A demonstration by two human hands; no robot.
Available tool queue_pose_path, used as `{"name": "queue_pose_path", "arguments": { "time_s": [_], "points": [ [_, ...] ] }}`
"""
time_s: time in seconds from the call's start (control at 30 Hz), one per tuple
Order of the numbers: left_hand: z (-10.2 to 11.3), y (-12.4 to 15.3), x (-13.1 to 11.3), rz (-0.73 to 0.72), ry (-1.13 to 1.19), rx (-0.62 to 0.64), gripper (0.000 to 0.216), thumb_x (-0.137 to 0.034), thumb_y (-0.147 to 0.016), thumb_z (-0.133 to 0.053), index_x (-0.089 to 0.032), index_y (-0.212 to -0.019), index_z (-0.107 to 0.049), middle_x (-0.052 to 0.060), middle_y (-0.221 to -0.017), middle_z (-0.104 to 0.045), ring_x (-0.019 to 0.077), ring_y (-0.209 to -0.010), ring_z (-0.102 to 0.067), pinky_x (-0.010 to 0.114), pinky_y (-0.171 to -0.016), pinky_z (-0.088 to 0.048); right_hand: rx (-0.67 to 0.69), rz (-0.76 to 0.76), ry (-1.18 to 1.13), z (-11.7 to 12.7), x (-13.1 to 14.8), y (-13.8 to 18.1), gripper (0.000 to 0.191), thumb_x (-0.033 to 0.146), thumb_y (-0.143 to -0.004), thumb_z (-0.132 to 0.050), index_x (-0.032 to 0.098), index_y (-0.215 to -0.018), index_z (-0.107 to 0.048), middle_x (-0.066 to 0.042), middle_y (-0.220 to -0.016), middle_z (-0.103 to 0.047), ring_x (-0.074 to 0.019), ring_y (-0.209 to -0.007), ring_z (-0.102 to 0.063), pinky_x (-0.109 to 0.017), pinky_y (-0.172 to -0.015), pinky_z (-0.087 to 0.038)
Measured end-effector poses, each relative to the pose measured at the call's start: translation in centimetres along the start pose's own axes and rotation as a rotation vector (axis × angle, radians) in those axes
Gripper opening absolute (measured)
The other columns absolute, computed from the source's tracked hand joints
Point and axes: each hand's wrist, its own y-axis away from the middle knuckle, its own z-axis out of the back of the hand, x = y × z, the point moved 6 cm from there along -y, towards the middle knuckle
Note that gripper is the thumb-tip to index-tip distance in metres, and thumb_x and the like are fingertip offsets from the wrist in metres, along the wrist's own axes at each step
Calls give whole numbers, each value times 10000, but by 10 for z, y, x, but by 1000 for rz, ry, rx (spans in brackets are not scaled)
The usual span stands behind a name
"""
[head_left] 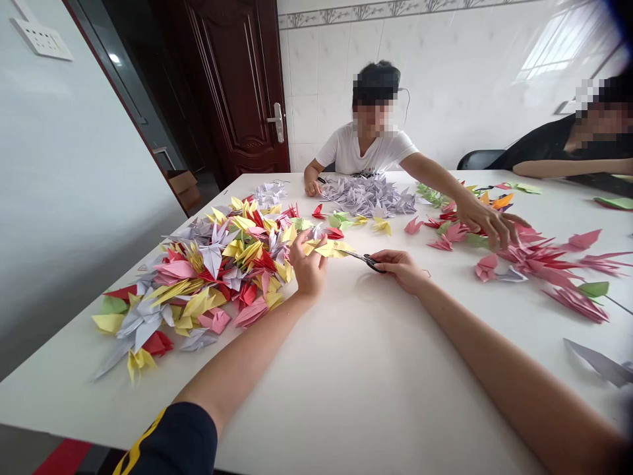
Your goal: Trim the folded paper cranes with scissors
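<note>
My left hand (310, 269) is closed on a yellow folded paper piece (333, 249), which points to the right above the table. My right hand (403, 270) grips small black-handled scissors (370, 261). Their blades reach left to the tip of the yellow piece; whether they touch it I cannot tell. Beside and behind my left hand lies a big heap of folded paper pieces (212, 247) in yellow, red, pink, green and pale lilac. Several look like origami cranes.
Across the white table (356, 376) sits a person in a white shirt (368, 145), one hand (487, 221) over a pink heap (539, 257). A lilac heap (370, 194) lies before them. Another person in black (541, 142) leans at the far right. A grey paper piece (601, 363) lies right.
</note>
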Motion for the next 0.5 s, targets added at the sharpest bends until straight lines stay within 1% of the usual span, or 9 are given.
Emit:
{"name": "queue_pose_path", "arguments": {
  "time_s": [0.07, 0.13, 0.2, 0.23, 0.3, 0.4, 0.5],
  "points": [
    [3, 0, 1, 21, -46, -34, 257, -130, -835, -658, -266, -1022, -770, 115, -1327, -597, 305, -1225, -560, 517, -1048, -384, -4, 4, 2, 0, 0, 0, 385, 338, -462, -932, 215, -799, -794, -44, -869, -764, -159, -690, -633, -303, -660, -512],
    [5, -1, 2, 34, -75, -45, 200, -118, -811, -676, -257, -918, -773, 99, -1283, -647, 315, -1216, -568, 531, -1042, -363, -10, 6, 5, -1, 1, 1, 382, 334, -465, -930, 213, -801, -795, -45, -865, -765, -157, -685, -632, -302, -659, -507],
    [2, -2, 4, 28, -70, -16, 137, -117, -798, -694, -236, -824, -756, 87, -1229, -692, 314, -1199, -583, 527, -1045, -349, -14, 3, 11, -1, 1, 2, 373, 330, -474, -924, 210, -803, -796, -46, -860, -765, -152, -674, -626, -297, -648, -500],
    [0, -3, 5, 19, -55, 14, 112, -128, -798, -706, -231, -811, -748, 83, -1201, -710, 310, -1197, -588, 520, -1052, -344, -16, 1, 13, -1, 2, 2, 367, 330, -479, -921, 209, -802, -797, -47, -859, -765, -151, -669, -622, -294, -640, -497],
    [-6, -4, 6, -7, -11, 82, 84, -171, -805, -730, -230, -864, -743, 79, -1140, -737, 299, -1198, -599, 498, -1064, -340, -22, 3, 16, -1, 2, 3, 354, 332, -488, -915, 207, -798, -796, -50, -862, -765, -151, -664, -617, -290, -624, -491],
    [-13, -5, 9, -21, 38, 153, 144, -255, -828, -743, -219, -967, -729, 80, -1045, -755, 290, -1170, -623, 477, -1057, -349, -22, 9, 25, 0, 3, 4, 344, 337, -503, -909, 207, -800, -796, -53, -860, -764, -148, -654, -611, -284, -604, -479],
    [-17, -5, 16, 11, 69, 181, 142, -325, -869, -705, -204, -943, -719, 84, -979, -751, 277, -1092, -640, 445, -1001, -392, -7, 9, 44, 1, 2, 3, 343, 342, -515, -903, 202, -811, -800, -52, -839, -757, -136, -629, -591, -273, -575, -458]
  ]
}}
